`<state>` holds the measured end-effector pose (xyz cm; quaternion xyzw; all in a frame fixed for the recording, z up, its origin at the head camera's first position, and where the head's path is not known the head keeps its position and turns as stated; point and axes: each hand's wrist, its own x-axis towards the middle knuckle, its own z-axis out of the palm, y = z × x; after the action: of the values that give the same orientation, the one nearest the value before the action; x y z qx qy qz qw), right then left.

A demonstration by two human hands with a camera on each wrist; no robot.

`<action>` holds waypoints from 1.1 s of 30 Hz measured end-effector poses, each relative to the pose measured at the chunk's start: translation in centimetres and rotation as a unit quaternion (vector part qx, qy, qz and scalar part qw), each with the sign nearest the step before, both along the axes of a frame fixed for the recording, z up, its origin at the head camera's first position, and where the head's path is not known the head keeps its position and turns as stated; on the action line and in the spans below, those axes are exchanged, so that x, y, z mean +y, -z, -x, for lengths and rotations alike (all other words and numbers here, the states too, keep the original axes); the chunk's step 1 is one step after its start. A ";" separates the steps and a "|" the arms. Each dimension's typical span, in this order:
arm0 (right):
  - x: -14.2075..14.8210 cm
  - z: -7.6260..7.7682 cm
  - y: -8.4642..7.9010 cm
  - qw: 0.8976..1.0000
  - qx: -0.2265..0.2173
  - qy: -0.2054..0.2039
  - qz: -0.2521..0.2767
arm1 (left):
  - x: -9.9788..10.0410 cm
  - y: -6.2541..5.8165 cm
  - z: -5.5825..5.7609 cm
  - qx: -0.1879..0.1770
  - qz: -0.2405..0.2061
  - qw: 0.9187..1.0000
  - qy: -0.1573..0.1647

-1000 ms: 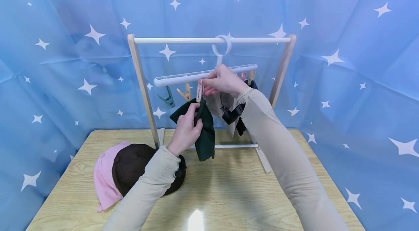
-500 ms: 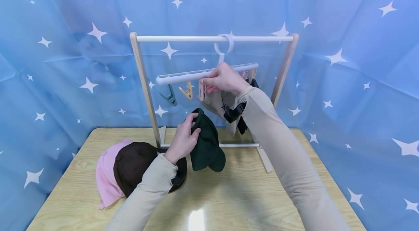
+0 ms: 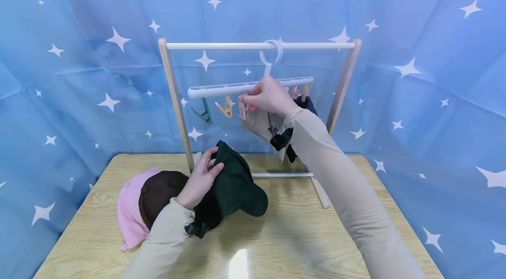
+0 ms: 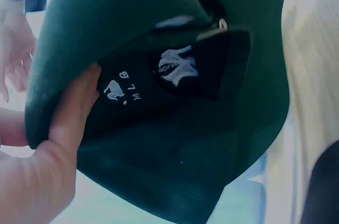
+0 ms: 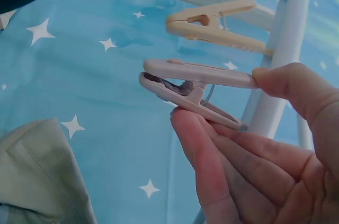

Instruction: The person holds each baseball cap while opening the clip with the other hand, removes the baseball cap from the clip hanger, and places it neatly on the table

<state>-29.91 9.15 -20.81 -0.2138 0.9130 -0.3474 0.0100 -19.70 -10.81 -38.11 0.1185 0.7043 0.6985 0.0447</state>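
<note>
My left hand (image 3: 200,179) grips a dark green baseball cap (image 3: 237,186) by its edge, left of and below the hanger. The cap's inside faces the left wrist view, where white-lettered labels (image 4: 180,70) show and the fingers lie within the rim. My right hand (image 3: 270,96) pinches a pale pink clothespin (image 5: 196,83) on the white clip hanger (image 3: 217,90). Thumb and fingers press its handles, with nothing between its slightly parted tips. Beside it dangle a yellow clip (image 5: 217,23) and a green clip (image 3: 203,113).
The hanger hooks over the white bar (image 3: 217,45) of a small wooden-sided rack (image 3: 174,99). A beige cap (image 3: 254,123) and a black item (image 3: 306,105) hang on its right half. On the table (image 3: 300,235), a brown cap (image 3: 158,193) and a pink cap (image 3: 130,208) lie at left.
The green cap has come away from the pale pink clip and moved down and left with my left hand, its brim swinging into view. My right hand stays at the clip.
</note>
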 end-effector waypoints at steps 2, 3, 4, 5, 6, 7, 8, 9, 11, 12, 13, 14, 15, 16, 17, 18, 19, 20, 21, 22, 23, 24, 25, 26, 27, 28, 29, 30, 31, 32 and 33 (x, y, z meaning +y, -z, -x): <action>-0.1 -0.1 0.1 1.000 0.021 0.003 -0.014 | -0.7 0.4 -0.2 -0.015 -0.033 0.999 0.006; -0.1 -0.2 0.1 0.999 0.030 0.003 -0.021 | -1.0 0.5 -0.3 -0.023 -0.050 0.998 0.008; -0.1 -0.2 0.1 0.999 0.037 0.004 -0.026 | -1.4 0.7 -0.4 -0.027 -0.065 0.997 0.012; -0.2 -0.3 0.1 0.999 0.043 0.005 -0.032 | -1.8 0.9 -0.5 -0.031 -0.079 0.996 0.016; -0.2 -0.3 0.1 0.998 0.048 0.006 -0.037 | -2.2 1.1 -0.6 -0.034 -0.090 0.995 0.020; -0.2 -0.3 0.1 0.998 0.051 0.006 -0.041 | -2.6 1.3 -0.7 -0.035 -0.097 0.994 0.024; -0.3 -0.3 0.1 0.997 0.054 0.007 -0.045 | -3.1 1.5 -0.8 -0.035 -0.098 0.994 0.025; -0.3 -0.3 0.1 0.997 0.057 0.009 -0.048 | -3.5 1.7 -0.8 -0.035 -0.103 0.994 0.028; -0.4 -0.3 0.1 0.997 0.059 0.011 -0.053 | -4.5 2.1 -1.0 -0.031 -0.104 0.994 0.029; -0.4 -0.3 0.1 0.997 0.059 0.013 -0.053 | -5.0 2.3 -1.1 -0.031 -0.105 0.994 0.027; -0.4 -0.3 0.2 0.997 0.061 0.014 -0.055 | -5.4 2.6 -1.2 -0.028 -0.106 0.994 0.023; -0.5 -0.3 0.2 0.996 0.062 0.014 -0.056 | -5.9 2.8 -1.3 -0.028 -0.109 0.994 0.016; -0.5 -0.4 0.2 0.996 0.064 0.015 -0.056 | -6.3 3.0 -1.4 -0.030 -0.111 0.993 0.005; -0.5 -0.4 0.2 0.996 0.064 0.015 -0.057 | -6.7 3.2 -1.6 -0.035 -0.110 0.993 -0.011; -0.5 -0.4 0.2 0.996 0.065 0.016 -0.058 | -7.1 3.4 -1.7 -0.040 -0.106 0.993 -0.027; -0.5 -0.5 0.2 0.996 0.067 0.017 -0.059 | -7.4 3.6 -1.8 -0.048 -0.101 0.993 -0.042; -0.6 -0.5 0.2 0.996 0.069 0.018 -0.061 | -7.7 3.7 -1.9 -0.056 -0.093 0.992 -0.057; -0.6 -0.5 0.2 0.995 0.070 0.020 -0.061 | -7.9 3.8 -2.1 -0.066 -0.085 0.992 -0.071; -0.6 -0.6 0.2 0.995 0.072 0.021 -0.062 | -8.1 3.9 -2.2 -0.076 -0.077 0.991 -0.083; -0.6 -0.6 0.2 0.995 0.074 0.023 -0.064 | -8.3 4.0 -2.3 -0.085 -0.066 0.990 -0.093; -0.6 -0.6 0.2 0.995 0.077 0.023 -0.064 | -8.4 4.0 -2.4 -0.092 -0.050 0.989 -0.103; -0.6 -0.6 0.2 0.995 0.079 0.023 -0.064 | -8.5 4.1 -2.4 -0.098 -0.030 0.988 -0.115; -0.6 -0.7 0.2 0.994 0.082 0.023 -0.064 | -8.6 4.2 -2.5 -0.102 -0.009 0.987 -0.126; -0.7 -0.7 0.3 0.994 0.085 0.023 -0.063 | -8.7 4.2 -2.6 -0.105 0.015 0.985 -0.137; -0.7 -0.7 0.3 0.994 0.087 0.022 -0.064 | -8.7 4.3 -2.6 -0.104 0.041 0.983 -0.148; -0.7 -0.7 0.3 0.994 0.089 0.022 -0.063 | -8.7 4.5 -2.5 -0.101 0.068 0.980 -0.159; -0.7 -0.7 0.4 0.994 0.090 0.022 -0.062 | -8.7 4.6 -2.5 -0.096 0.096 0.976 -0.169; -0.7 -0.7 0.4 0.994 0.092 0.023 -0.063 | -8.7 4.7 -2.4 -0.089 0.117 0.973 -0.178; -0.7 -0.7 0.4 0.993 0.092 0.023 -0.064 | -8.6 4.7 -2.4 -0.080 0.136 0.970 -0.185; -0.7 -0.8 0.5 0.993 0.092 0.023 -0.065 | -8.6 4.8 -2.3 -0.073 0.152 0.967 -0.192; -0.8 -0.8 0.5 0.993 0.092 0.022 -0.067 | -8.6 4.8 -2.3 -0.066 0.168 0.964 -0.198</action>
<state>-29.10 8.38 -21.31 -0.2231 0.9359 -0.2641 -0.0672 -17.44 -19.39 -42.95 -0.0789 0.8161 0.5718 -0.0287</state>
